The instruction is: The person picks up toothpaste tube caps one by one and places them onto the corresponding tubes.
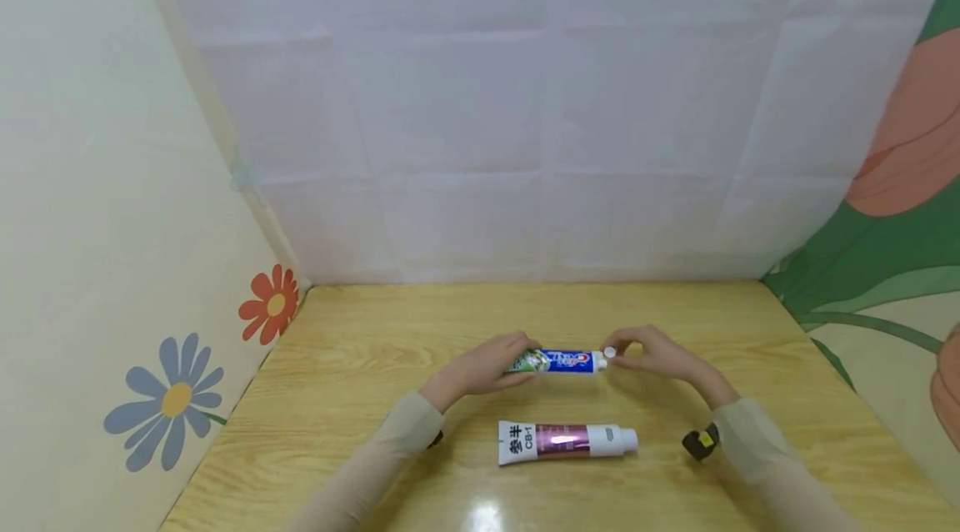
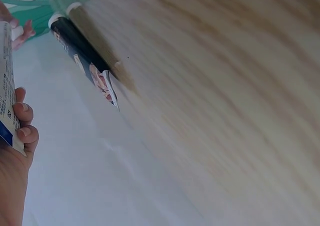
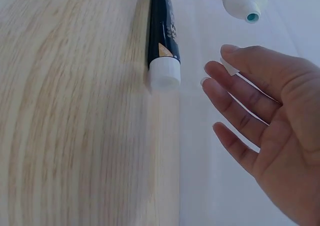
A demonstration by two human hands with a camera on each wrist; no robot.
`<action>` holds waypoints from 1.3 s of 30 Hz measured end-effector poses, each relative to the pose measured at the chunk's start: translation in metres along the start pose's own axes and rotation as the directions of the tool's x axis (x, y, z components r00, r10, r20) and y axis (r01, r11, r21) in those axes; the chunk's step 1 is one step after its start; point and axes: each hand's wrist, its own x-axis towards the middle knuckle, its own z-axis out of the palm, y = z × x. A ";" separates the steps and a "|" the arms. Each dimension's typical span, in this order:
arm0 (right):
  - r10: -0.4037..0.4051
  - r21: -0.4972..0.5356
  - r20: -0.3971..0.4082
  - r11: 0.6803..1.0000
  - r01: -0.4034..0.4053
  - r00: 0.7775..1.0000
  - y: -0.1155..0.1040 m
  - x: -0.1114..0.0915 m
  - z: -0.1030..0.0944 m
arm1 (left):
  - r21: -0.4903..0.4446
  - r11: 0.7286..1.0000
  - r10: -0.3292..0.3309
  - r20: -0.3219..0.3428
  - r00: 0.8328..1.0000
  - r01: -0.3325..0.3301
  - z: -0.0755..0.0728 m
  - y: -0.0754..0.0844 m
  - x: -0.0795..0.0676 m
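My left hand (image 1: 491, 361) grips the crimped end of a blue and green toothpaste tube (image 1: 567, 361), its nozzle toward the right. In the left wrist view, fingertips wrap the edge of the tube's printed back (image 2: 7, 80). The right hand (image 1: 654, 351) pinches a small white cap (image 1: 610, 353) right beside the nozzle. Seen from the right wrist, the uncapped nozzle (image 3: 252, 18) has green at its mouth, and the cap (image 3: 229, 66) shows between thumb and forefinger. Nearer the body, a white and pink toothpaste tube (image 1: 566, 441) lies flat with its cap on.
Both wrist views show a dark tube (image 3: 164, 30) with a white cap lying on the wooden table (image 1: 360, 465); it does not show in the head view. A white sheet (image 1: 480, 140) hangs behind the table, with flower-patterned panels (image 1: 75, 223) at the sides.
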 end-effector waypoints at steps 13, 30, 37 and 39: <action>-0.013 -0.040 -0.073 0.999 0.010 0.997 -0.006 0.005 -0.004 | -0.041 0.998 -0.056 -0.058 0.997 0.053 -0.003 -0.001 -0.004; -0.046 -0.027 -0.138 0.999 0.043 0.989 -0.008 0.010 -0.007 | -0.148 0.983 -0.135 -0.181 0.974 0.108 -0.017 0.000 -0.002; -0.052 -0.046 -0.167 0.998 0.045 0.985 -0.011 0.012 -0.009 | -0.134 0.987 -0.122 -0.239 0.963 0.092 -0.023 -0.003 0.000; -0.053 -0.050 -0.173 0.998 0.045 0.984 -0.012 0.012 -0.011 | -0.143 0.986 -0.121 -0.244 0.962 0.088 -0.024 -0.003 -0.001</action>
